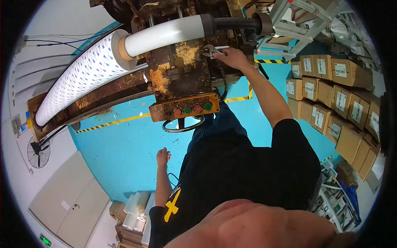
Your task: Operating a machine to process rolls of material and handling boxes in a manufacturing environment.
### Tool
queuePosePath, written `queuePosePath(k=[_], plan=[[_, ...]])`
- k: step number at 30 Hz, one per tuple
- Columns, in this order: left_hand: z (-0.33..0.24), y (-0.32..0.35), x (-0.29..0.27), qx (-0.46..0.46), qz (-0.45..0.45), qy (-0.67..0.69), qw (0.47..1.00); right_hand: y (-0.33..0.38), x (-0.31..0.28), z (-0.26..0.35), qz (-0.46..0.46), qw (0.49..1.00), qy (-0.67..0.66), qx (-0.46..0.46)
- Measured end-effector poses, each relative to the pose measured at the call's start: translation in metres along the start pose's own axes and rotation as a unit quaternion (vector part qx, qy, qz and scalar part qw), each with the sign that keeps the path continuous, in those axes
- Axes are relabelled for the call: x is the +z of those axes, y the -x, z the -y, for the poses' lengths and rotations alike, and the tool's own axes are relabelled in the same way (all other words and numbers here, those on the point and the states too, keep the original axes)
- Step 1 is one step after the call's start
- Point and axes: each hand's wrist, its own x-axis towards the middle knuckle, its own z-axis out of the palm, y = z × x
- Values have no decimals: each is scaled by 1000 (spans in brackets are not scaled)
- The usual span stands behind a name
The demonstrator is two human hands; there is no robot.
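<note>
Right hand (232,57) seemingly on wrench (210,51)

My view is bright and evenly lit with soft shadows, sharp at centre, while the fisheye bends edges into a black rim.

metal wrench (209,51) — jaws on rusty machine (178,70); gripped

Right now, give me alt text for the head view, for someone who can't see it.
A person's right hand holds a wrench against a rusty machine carrying a long white roll; the left hand hangs empty over the blue floor. Stacked cardboard boxes stand to the right.
</note>
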Motion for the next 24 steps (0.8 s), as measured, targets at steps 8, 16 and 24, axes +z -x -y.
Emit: queuePosePath(k=[8,16,24], plan=[[13,-3,1,-1,4,8,1000,10,-3,5,18,994,98,38],[10,-6,2,-11,3,5,1000,-11,20,4,-32,993,97,-52],[20,-3,-3,-7,-17,-22,1000,-7,21,9,5,997,76,16]])
